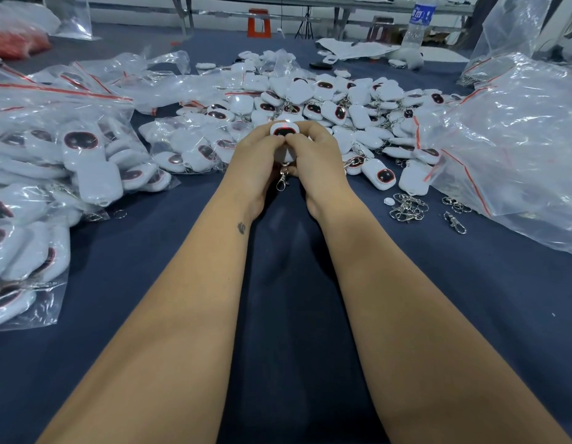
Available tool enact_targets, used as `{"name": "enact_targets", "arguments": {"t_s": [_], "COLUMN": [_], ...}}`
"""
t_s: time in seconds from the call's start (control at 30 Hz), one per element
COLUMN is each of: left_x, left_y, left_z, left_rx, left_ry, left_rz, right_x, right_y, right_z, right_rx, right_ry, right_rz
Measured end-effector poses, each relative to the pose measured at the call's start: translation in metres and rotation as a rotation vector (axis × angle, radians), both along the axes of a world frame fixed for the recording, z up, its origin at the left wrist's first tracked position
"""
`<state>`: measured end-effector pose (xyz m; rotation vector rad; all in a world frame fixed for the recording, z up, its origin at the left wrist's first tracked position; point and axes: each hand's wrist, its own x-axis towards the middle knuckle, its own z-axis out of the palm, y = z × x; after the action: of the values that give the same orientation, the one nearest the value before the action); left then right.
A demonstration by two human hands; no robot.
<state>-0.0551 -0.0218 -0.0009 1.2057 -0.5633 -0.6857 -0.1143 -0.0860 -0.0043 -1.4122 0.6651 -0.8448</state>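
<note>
One table [150, 251], blue-covered, fills the frame. Clear bags [54, 149] of fobs lie at left and right, cut off by the edges. A loose pile [326, 100] at upper centre is too dense to count. The left hand [255, 161] and right hand [313, 158] both pinch one fob [284, 131] at frame centre, before the pile. Its long axis runs up-down the frame, dark face uppermost, lower body hidden by fingers. One clasp [282, 181] hangs below.

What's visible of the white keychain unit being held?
The white keychain unit looks like glossy plastic, rounded-square, with a dark oval face ringed in red. It is held above the blue tablecloth, face toward the camera. The left hand and right hand pinch it, thumbs meeting below the face. A silver clasp dangles beneath.
</note>
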Motion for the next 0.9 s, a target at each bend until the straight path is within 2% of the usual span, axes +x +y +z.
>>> {"name": "enact_targets", "arguments": {"t_s": [0.17, 0.6, 0.8, 0.9], "left_x": [0.000, 0.002, -0.009, -0.010], "left_y": [0.000, -0.005, -0.003, 0.002], "left_z": [-0.002, -0.007, -0.006, -0.003], "left_rx": [-0.010, 0.140, 0.165, 0.206], "left_ry": [-0.016, -0.139, -0.444, -0.577], "left_rz": [0.004, 0.171, 0.253, 0.426], "right_x": [0.001, -0.001, -0.004, -0.004], "right_y": [-0.001, 0.001, -0.001, -0.003], "right_z": [-0.002, 0.000, 0.003, 0.004], "right_rx": [-0.006, -0.014, 0.009, 0.044], "right_ry": [0.003, 0.003, -0.026, -0.014], "right_rz": [0.008, 0.027, -0.036, -0.107]}}
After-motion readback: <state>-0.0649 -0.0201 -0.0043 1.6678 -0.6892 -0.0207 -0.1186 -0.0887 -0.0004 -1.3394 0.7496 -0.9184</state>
